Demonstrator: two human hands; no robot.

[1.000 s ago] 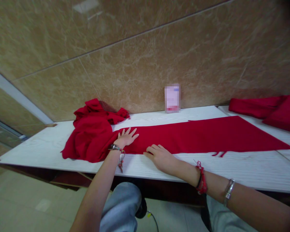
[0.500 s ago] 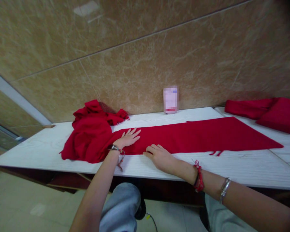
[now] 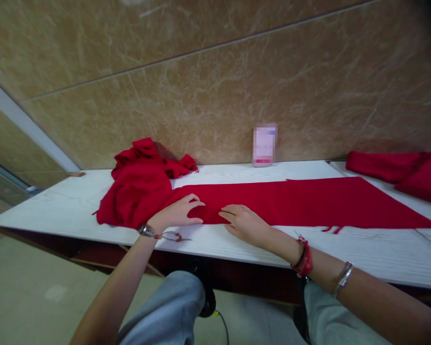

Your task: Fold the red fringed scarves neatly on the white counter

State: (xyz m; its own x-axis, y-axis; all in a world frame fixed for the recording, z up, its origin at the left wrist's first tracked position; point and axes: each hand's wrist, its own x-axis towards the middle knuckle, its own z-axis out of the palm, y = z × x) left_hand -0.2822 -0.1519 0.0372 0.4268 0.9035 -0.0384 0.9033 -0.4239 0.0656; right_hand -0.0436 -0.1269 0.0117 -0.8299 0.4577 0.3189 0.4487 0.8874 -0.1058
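A long red cloth (image 3: pixel 309 201) lies spread flat along the white table (image 3: pixel 345 249), and its left end runs into a bunched red heap (image 3: pixel 136 191). My left hand (image 3: pixel 175 214) is curled over the cloth's near edge beside the heap, with thumb and fingers pinching a fold of the fabric. Just to its right, my right hand (image 3: pixel 244 221) rests on the same near edge, its fingers stretched leftward and lying on the cloth. Both wrists wear bracelets.
A marble-tiled wall rises right behind the table. A small pink card (image 3: pixel 265 145) leans against it. More folded red cloth (image 3: pixel 398 167) lies at the table's far right. My knees in light trousers (image 3: pixel 175 306) are below the table's front edge.
My left hand went from lying flat on the cloth to curling and pinching its near edge. The right hand shifted slightly up onto the cloth. The view shifted a little.
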